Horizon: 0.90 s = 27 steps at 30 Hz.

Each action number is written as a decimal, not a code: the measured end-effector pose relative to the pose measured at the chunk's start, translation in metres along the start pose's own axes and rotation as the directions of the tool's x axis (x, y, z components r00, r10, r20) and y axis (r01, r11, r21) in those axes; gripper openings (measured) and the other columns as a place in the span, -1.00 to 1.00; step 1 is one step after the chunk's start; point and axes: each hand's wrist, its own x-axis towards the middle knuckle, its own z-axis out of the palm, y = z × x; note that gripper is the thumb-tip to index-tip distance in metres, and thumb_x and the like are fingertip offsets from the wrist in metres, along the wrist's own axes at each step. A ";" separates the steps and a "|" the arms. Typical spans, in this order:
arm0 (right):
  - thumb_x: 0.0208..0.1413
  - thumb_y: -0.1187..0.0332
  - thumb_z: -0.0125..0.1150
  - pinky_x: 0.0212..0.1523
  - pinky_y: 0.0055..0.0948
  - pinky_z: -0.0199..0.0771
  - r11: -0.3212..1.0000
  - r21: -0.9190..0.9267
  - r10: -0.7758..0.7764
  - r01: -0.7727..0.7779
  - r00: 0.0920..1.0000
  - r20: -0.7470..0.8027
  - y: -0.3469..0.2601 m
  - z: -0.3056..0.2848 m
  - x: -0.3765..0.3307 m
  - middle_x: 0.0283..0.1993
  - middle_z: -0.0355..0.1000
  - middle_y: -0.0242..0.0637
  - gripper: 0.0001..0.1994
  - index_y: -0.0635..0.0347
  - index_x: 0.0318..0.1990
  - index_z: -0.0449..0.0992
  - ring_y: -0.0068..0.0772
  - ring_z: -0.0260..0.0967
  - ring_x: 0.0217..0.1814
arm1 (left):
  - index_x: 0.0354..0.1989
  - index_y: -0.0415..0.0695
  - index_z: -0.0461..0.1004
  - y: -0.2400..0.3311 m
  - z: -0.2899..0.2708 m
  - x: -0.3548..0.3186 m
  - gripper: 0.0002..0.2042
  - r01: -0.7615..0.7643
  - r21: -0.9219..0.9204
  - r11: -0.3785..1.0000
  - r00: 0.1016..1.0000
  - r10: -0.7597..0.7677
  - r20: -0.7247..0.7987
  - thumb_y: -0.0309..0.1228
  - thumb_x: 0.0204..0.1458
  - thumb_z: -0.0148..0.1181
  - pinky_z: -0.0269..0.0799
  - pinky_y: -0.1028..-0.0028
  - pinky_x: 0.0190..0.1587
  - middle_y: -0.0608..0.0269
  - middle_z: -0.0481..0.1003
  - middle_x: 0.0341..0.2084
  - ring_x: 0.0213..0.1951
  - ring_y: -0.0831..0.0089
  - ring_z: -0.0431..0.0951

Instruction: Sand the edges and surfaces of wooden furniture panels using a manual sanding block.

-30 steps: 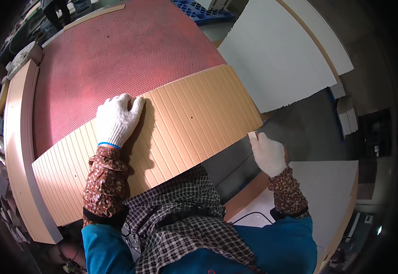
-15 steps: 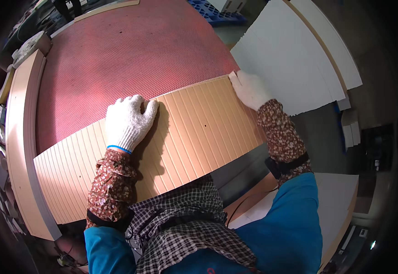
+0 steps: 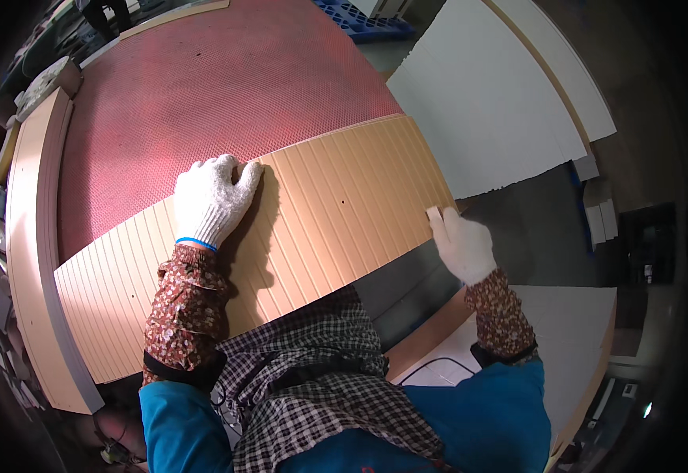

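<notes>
A long tan board (image 3: 320, 209) with parallel grooves across its face lies slantwise before me, its far part over a red textured mat. My left hand (image 3: 214, 197), in a white knit glove, presses on it with fingers bent over the far edge and thumb apart, gripping it there. At the board's right end, by the near corner, is my right hand (image 3: 464, 243), also gloved. Its fingers are drawn together around something small and pale at the tips, which I cannot make out.
The red mat (image 3: 225, 87) spreads beyond the board. A stack of long panels (image 3: 32, 236) stands at the left. Large white sheets (image 3: 494, 102) lie at the right, with another white panel (image 3: 564, 339) nearer me. A blue pallet (image 3: 367, 24) sits at the back.
My right hand has moved from the board's far right corner along its end toward the near corner. My left hand stays in place on the board; the view has shifted slightly.
</notes>
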 end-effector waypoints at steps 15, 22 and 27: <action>0.51 0.15 0.10 -0.46 -0.01 0.53 0.982 0.157 0.103 -0.102 0.995 0.002 -0.022 -0.006 -0.044 -0.57 0.48 -0.05 -0.64 0.22 -0.32 0.47 0.12 0.54 -0.50 | -0.34 -0.20 0.69 -0.005 0.007 0.000 -0.53 -0.051 -0.013 0.999 0.997 0.050 -0.066 0.03 0.27 0.23 0.54 0.09 -0.06 0.02 0.68 -0.39 -0.25 0.02 0.66; 0.53 0.16 0.03 -0.46 0.00 0.53 0.993 0.055 -0.099 0.103 0.993 -0.066 -0.024 -0.012 0.021 -0.55 0.50 -0.04 -0.65 0.21 -0.27 0.51 0.09 0.56 -0.49 | -0.34 -0.17 0.70 -0.003 0.006 0.000 -0.56 -0.055 0.008 0.998 0.995 0.055 -0.082 0.02 0.27 0.24 0.51 0.09 -0.05 0.04 0.68 -0.40 -0.23 0.04 0.66; 0.56 0.03 -0.18 -0.12 0.18 0.59 0.991 0.116 0.052 -0.061 0.996 0.078 -0.036 -0.008 0.144 -0.27 0.63 0.12 -0.50 0.29 -0.14 0.57 0.25 0.63 -0.16 | -0.32 -0.17 0.71 0.000 0.003 0.001 -0.55 -0.028 0.026 0.999 0.998 0.029 -0.050 0.03 0.27 0.24 0.53 0.10 -0.02 0.03 0.68 -0.38 -0.21 0.04 0.66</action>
